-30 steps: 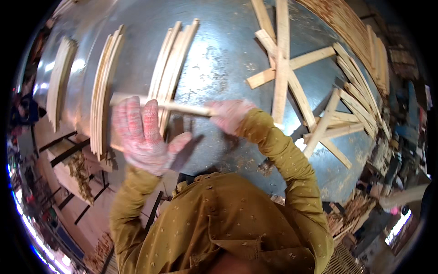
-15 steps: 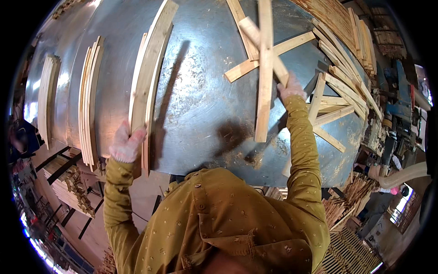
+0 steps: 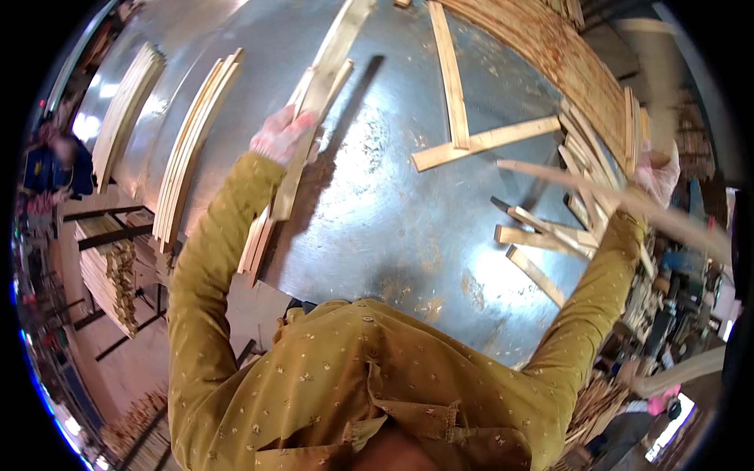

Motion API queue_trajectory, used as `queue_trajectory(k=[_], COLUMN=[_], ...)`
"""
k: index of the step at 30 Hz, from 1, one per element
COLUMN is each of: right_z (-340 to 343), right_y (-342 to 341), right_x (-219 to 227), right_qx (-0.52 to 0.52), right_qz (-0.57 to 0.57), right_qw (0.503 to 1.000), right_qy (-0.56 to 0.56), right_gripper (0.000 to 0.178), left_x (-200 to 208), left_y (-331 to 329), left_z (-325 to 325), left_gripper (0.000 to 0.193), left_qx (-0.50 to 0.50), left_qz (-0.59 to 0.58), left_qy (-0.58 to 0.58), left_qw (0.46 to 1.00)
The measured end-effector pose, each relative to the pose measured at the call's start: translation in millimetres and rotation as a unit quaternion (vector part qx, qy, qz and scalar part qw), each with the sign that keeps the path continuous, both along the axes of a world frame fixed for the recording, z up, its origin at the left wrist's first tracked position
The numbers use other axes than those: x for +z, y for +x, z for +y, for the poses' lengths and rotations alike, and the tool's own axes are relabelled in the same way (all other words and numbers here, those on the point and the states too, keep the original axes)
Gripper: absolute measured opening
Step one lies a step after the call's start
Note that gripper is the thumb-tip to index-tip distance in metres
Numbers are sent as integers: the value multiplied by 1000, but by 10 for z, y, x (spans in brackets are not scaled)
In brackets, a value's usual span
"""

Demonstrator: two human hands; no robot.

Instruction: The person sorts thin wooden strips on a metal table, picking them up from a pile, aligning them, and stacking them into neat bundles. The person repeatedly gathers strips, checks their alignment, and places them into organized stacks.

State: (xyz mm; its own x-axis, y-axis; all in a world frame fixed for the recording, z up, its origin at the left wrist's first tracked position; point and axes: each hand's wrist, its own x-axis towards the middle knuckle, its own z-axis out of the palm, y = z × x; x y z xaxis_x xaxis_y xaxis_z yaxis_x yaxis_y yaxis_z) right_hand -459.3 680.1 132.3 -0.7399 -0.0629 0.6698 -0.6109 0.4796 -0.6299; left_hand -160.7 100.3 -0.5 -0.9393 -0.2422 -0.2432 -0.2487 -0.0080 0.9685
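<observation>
My left hand (image 3: 284,133), in a pale, pink-stained glove, is closed round a long wooden strip (image 3: 334,51). Shorter strips (image 3: 255,245) lie beneath and beside it, their near ends at the table edge. My right hand (image 3: 658,169), gloved too, is stretched far to the right and blurred. A motion-smeared wooden strip (image 3: 565,179) crosses over its wrist; whether the fingers grip it is unclear. Two strips meet near the table's middle: a lengthwise strip (image 3: 448,78) and a slanting strip (image 3: 499,144).
Two neat stacks stand on the left of the metal table (image 3: 393,212): an outer stack (image 3: 126,110) and an inner stack (image 3: 196,149). Loose strips (image 3: 542,235) lie jumbled at the right. A long board pile (image 3: 542,47) borders the far right. Another person (image 3: 63,161) is at far left.
My right hand has swung far right from the crossed strips, and two of those strips have left that spot. My left hand now grips its strip farther from the table's near edge. The view has shifted.
</observation>
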Motion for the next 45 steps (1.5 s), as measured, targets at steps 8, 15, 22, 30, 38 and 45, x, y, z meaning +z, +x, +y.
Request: queue_trajectory(k=[8,15,22,30,38,45], right_z=[-2171,-2506,-826,174,-143,-1518], right_y=[935,1394,1758,817,92,716], right_x=[-37,-749,-1403,-678,-1422,-2255], right_qx=[244,109,30,-134,-232,44], right_qz=[360,131,-658,-429,-136,-192], right_qw=[788,879,695,869,713,573], right_qy=[436,446,288,205,648,796], right_gripper=[34,74,114,94,82,95], left_x=[-409,-215,4,-969,-902,-766], left_y=[-717,414,1197,1415,1301,1166], left_z=[410,1466,-824,-2046,-1137,162], left_gripper=[77,84,63,33,74,108], left_qx=[-156,-187,39,22,151,-58], left_qz=[22,-132,-263,-322,-133,-263], left_qy=[156,59,-355,-652,-645,-636], left_qw=[975,972,896,686,738,723])
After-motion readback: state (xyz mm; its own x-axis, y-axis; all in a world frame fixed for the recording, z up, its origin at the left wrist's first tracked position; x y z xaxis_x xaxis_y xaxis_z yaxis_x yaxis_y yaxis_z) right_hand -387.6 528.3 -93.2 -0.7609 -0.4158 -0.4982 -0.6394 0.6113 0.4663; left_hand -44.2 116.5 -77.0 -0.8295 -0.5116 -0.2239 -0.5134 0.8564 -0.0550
